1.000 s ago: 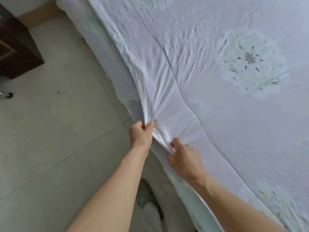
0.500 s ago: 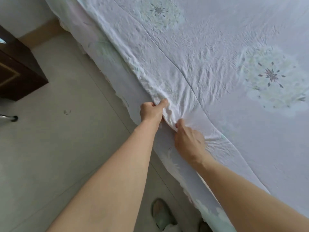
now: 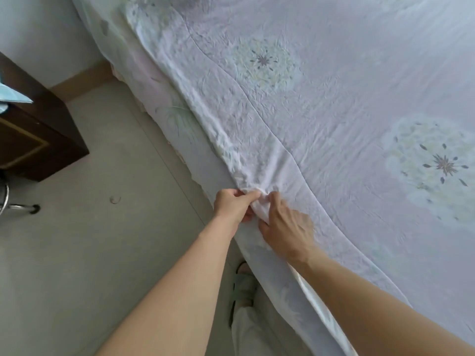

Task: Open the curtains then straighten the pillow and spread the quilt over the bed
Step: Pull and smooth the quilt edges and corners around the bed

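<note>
The left hand (image 3: 235, 205) is pinching a bunched fold of the quilt (image 3: 334, 129) between thumb and curled fingers, right at the bed's side edge. The right hand (image 3: 286, 224) is sitting just beside it, to the right and slightly nearer, its fingertips gathering the same fold while the palm is resting on the cloth. The two hands are almost touching, so both are gripping one small stretch of the border.

From that pinch the quilt's white border is running away to the far left in a long rumpled band, and running back along the near right under the right forearm. The quilt's floral face is lying to the right of the hands, covering the bed (image 3: 164, 98) broadly, with creases fanning out from the grip. The bed's long edge is running diagonally from far left to near right, and the hands are sitting roughly midway along it.

The next pull probably needs to go leftward and down over the side, across that edge, to flatten the rumpled border. A dark wooden cabinet (image 3: 38, 140) is standing well apart on the tiled floor (image 3: 90, 253) to the left.
</note>
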`<state>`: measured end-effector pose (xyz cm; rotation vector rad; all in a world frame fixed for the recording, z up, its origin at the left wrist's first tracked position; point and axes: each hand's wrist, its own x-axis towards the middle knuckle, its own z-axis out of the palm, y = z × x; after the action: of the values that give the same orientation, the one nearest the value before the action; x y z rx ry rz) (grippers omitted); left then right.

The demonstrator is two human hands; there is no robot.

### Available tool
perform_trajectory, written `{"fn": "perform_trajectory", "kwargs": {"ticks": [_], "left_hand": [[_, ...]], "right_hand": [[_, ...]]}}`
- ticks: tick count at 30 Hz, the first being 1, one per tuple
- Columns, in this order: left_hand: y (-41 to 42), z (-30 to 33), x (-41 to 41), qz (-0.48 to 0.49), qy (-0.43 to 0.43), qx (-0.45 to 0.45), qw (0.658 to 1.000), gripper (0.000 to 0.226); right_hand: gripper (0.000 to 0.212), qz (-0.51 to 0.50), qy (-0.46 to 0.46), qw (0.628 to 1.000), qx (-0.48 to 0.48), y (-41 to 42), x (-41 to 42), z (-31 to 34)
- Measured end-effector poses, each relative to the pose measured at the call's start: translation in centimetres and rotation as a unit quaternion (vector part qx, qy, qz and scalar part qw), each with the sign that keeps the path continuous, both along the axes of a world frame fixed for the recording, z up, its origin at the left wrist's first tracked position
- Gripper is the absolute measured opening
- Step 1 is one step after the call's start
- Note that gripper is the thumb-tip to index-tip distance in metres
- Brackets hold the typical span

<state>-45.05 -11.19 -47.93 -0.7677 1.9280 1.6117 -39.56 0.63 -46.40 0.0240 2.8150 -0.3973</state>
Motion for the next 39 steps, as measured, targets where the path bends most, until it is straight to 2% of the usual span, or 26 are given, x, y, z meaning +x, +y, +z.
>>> {"fn": "perform_trajectory", "kwargs": {"ticks": [3, 6, 8, 11, 13, 16, 18, 21, 23, 24, 27, 29, 32, 36, 39], "left_hand": [[-0.4, -0.1, -5.3, 0.042, 0.036, -0.026, 0.998, 0.036], [-0.9, -0.6, -10.2, 0.071, 0.074, -0.09, 0.991, 0.049], [-2.1, -0.6, -11.4, 0.067, 0.09, -0.119, 0.986, 0.037], [-5.6, -0.7, -9.2, 0.059, 0.075, -0.153, 0.984, 0.018], [-7.4, -0.8, -7.3, 0.06, 0.071, -0.145, 0.985, 0.018], [-7.4, -1.5, -9.4, 0.028, 0.043, -0.119, 0.992, 0.02], [-7.1, -1.2, -12.7, 0.027, 0.027, -0.074, 0.997, 0.024], [-7.2, -0.7, -17.9, 0.06, 0.047, -0.073, 0.994, 0.046], [-7.2, -0.2, -21.4, 0.095, 0.061, -0.085, 0.99, 0.041], [-7.4, 0.0, -23.1, 0.124, 0.068, -0.09, 0.986, 0.037], [-9.6, -0.5, -24.6, 0.166, 0.085, -0.1, 0.977, 0.02], [-12.4, -1.2, -23.0, 0.155, 0.075, -0.11, 0.979, 0.014], [-15.3, -1.3, -21.7, 0.105, 0.063, -0.121, 0.985, 0.014], [-15.2, -0.6, -26.2, 0.044, 0.04, -0.074, 0.995, 0.006], [-16.5, -0.5, -30.4, 0.029, 0.021, -0.041, 0.999, 0.01]], "right_hand": [[0.032, -0.007, 0.008, 1.0, 0.006, -0.9, -3.7, -0.5], [0.019, -0.017, -0.003, 1.0, 0.001, -1.9, -6.9, -1.1], [0.014, 0.005, -0.026, 1.0, -0.002, -2.8, -7.7, -1.1], [0.013, 0.099, -0.077, 0.992, -0.032, -4.5, -7.0, -1.3], [0.014, 0.125, -0.11, 0.985, -0.044, -5.0, -6.5, -1.1], [0.009, 0.105, -0.128, 0.986, -0.032, -4.9, -8.5, -0.4], [0.015, 0.093, -0.099, 0.99, -0.024, -5.5, -11.2, 0.2], [0.026, 0.066, -0.044, 0.996, -0.029, -7.1, -15.8, 0.3], [0.047, 0.042, -0.031, 0.998, -0.024, -8.2, -18.8, -0.3], [0.049, 0.032, -0.03, 0.999, -0.026, -8.7, -20.2, -0.6], [0.029, 0.063, -0.067, 0.995, -0.047, -10.2, -21.7, -0.8], [0.014, 0.133, -0.109, 0.982, -0.075, -11.4, -21.2, -0.7], [0.01, 0.173, -0.135, 0.971, -0.09, -12.4, -21.6, -1.0], [0.023, 0.095, -0.088, 0.989, -0.074, -14.5, -25.7, -1.0], [0.035, 0.048, -0.034, 0.996, -0.073, -17.4, -29.9, -1.0]]}}
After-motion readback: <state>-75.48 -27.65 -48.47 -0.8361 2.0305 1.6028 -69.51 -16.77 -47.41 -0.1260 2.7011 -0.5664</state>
